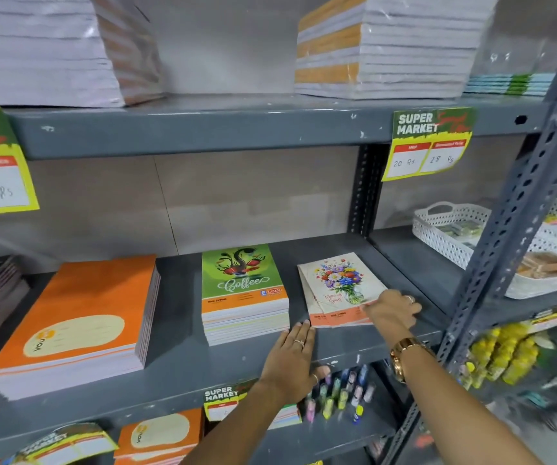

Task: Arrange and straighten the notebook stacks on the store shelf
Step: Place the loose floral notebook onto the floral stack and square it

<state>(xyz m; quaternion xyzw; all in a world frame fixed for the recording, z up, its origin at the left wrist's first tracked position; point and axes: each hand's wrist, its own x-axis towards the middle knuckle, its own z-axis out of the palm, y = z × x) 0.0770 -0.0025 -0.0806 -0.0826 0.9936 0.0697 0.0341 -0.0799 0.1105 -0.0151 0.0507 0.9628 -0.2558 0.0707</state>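
On the grey middle shelf (176,370) stand an orange notebook stack (79,317) at the left and a green "Coffee" notebook stack (243,293) in the middle. To the right lie a few thin floral-cover notebooks (336,286), slightly fanned and skewed. My right hand (393,312) grips their front right corner, thumb on the cover. My left hand (292,359) lies flat on the shelf with fingers apart, its fingertips touching the floral notebooks' front left corner.
Tall wrapped notebook stacks (384,52) fill the upper shelf. Price tags (430,142) hang from its edge. White baskets (455,229) stand on the shelf to the right, behind a perforated upright post (512,223). Pens (341,394) and more notebooks lie on the lower shelf.
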